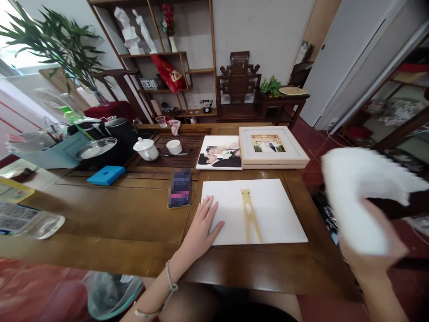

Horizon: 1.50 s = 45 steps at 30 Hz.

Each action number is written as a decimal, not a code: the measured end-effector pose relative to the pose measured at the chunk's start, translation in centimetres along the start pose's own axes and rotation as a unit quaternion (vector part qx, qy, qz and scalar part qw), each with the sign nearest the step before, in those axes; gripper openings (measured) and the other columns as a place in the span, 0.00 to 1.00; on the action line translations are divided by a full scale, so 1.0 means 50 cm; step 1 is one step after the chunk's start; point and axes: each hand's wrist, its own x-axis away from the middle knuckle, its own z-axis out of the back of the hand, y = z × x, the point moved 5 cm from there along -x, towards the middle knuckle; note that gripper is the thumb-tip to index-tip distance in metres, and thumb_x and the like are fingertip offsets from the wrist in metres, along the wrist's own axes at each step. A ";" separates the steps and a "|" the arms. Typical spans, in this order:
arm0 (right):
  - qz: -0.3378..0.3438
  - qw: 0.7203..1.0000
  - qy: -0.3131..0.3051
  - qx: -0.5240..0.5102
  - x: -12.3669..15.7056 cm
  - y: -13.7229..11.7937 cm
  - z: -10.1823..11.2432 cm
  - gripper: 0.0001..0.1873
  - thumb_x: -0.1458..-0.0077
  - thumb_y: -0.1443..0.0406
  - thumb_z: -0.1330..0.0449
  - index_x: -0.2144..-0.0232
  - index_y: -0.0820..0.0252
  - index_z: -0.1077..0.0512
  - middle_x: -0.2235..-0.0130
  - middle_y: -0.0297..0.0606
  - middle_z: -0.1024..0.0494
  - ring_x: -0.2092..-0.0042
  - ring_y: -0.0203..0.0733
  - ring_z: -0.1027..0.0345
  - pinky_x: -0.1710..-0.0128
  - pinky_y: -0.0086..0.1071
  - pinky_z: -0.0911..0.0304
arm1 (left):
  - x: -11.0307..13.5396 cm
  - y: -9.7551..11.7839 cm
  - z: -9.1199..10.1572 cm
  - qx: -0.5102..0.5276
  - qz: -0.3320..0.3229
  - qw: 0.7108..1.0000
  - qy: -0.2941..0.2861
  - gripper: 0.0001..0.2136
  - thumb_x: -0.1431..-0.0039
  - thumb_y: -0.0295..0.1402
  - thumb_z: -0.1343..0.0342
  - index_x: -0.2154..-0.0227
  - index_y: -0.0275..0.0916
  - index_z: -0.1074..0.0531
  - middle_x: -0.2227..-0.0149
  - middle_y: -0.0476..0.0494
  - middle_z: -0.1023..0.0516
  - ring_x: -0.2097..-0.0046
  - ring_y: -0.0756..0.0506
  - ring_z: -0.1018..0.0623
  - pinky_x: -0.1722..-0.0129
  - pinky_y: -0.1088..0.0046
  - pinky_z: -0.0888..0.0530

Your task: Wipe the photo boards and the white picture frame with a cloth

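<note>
Wooden table (pixel 134 214): white panel (pixel 270 210) under left hand (pixel 203 223)

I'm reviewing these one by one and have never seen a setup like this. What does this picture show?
There's no machine: a head-worn camera looks forward and down at a person's bare hands. The left hand rests on the left edge of a white board, which shows a yellow cat-headed shape. The right hand holds up a blurred white bundle, perhaps cloth or paper. The wooden table also bears a phone, a framed picture and a blue box.
</note>
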 end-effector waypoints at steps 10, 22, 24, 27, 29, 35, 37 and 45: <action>0.104 0.941 -0.300 0.118 -0.005 -0.021 -0.151 0.32 0.57 0.77 0.48 0.47 0.59 0.33 0.31 0.49 0.43 0.29 0.55 0.63 0.35 0.63 0.57 | -0.009 -0.005 0.002 0.004 -0.010 1.000 -0.015 0.28 0.32 0.39 0.50 0.32 0.44 0.50 0.30 0.35 0.45 0.28 0.36 0.49 0.33 0.46 0.43; 0.145 0.909 -0.353 0.166 -0.017 -0.080 -0.176 0.55 0.62 0.76 0.46 0.30 0.58 0.54 0.30 0.45 0.47 0.29 0.56 0.66 0.34 0.64 0.60 | -0.012 -0.007 0.006 0.007 0.005 1.000 -0.014 0.29 0.32 0.40 0.50 0.32 0.44 0.51 0.31 0.35 0.44 0.29 0.36 0.47 0.33 0.47 0.42; 0.160 0.906 -0.354 0.171 0.026 -0.121 -0.147 0.56 0.64 0.76 0.46 0.30 0.62 0.54 0.30 0.47 0.48 0.29 0.58 0.67 0.35 0.63 0.58 | -0.012 -0.007 0.005 0.003 0.003 1.000 -0.025 0.30 0.32 0.40 0.51 0.31 0.44 0.53 0.30 0.35 0.45 0.29 0.36 0.48 0.33 0.47 0.42; 0.166 0.907 -0.351 0.162 0.060 -0.153 -0.120 0.55 0.64 0.76 0.46 0.30 0.65 0.54 0.30 0.50 0.49 0.29 0.60 0.67 0.35 0.63 0.54 | -0.019 -0.008 0.007 -0.001 -0.005 0.999 -0.036 0.30 0.31 0.40 0.52 0.31 0.44 0.54 0.30 0.35 0.46 0.29 0.36 0.48 0.33 0.47 0.43; 0.158 0.909 -0.355 0.150 0.050 -0.144 -0.124 0.55 0.63 0.77 0.47 0.30 0.64 0.54 0.29 0.49 0.50 0.29 0.57 0.67 0.35 0.61 0.54 | -0.026 -0.009 0.008 -0.002 -0.016 0.999 -0.041 0.30 0.31 0.40 0.52 0.30 0.44 0.55 0.30 0.36 0.46 0.29 0.36 0.48 0.33 0.47 0.43; 0.110 0.909 -0.379 0.137 -0.066 -0.054 -0.211 0.50 0.57 0.74 0.45 0.31 0.57 0.52 0.30 0.44 0.48 0.29 0.52 0.65 0.33 0.58 0.60 | -0.039 -0.011 0.010 -0.001 -0.031 0.999 -0.045 0.30 0.31 0.41 0.52 0.30 0.44 0.55 0.30 0.37 0.46 0.29 0.36 0.48 0.33 0.48 0.42; 0.093 0.909 -0.374 0.161 -0.094 -0.037 -0.236 0.47 0.54 0.72 0.43 0.31 0.58 0.50 0.30 0.45 0.49 0.29 0.54 0.65 0.33 0.58 0.62 | -0.039 -0.011 0.010 0.002 -0.024 0.999 -0.044 0.30 0.31 0.41 0.52 0.31 0.44 0.53 0.30 0.37 0.45 0.29 0.36 0.48 0.33 0.48 0.42; 0.126 0.900 -0.374 0.183 0.010 -0.123 -0.168 0.55 0.62 0.75 0.45 0.30 0.58 0.55 0.29 0.45 0.50 0.29 0.58 0.66 0.35 0.64 0.58 | -0.038 -0.014 0.007 0.014 -0.002 0.999 -0.034 0.29 0.33 0.41 0.50 0.32 0.42 0.48 0.31 0.36 0.43 0.29 0.37 0.46 0.33 0.49 0.42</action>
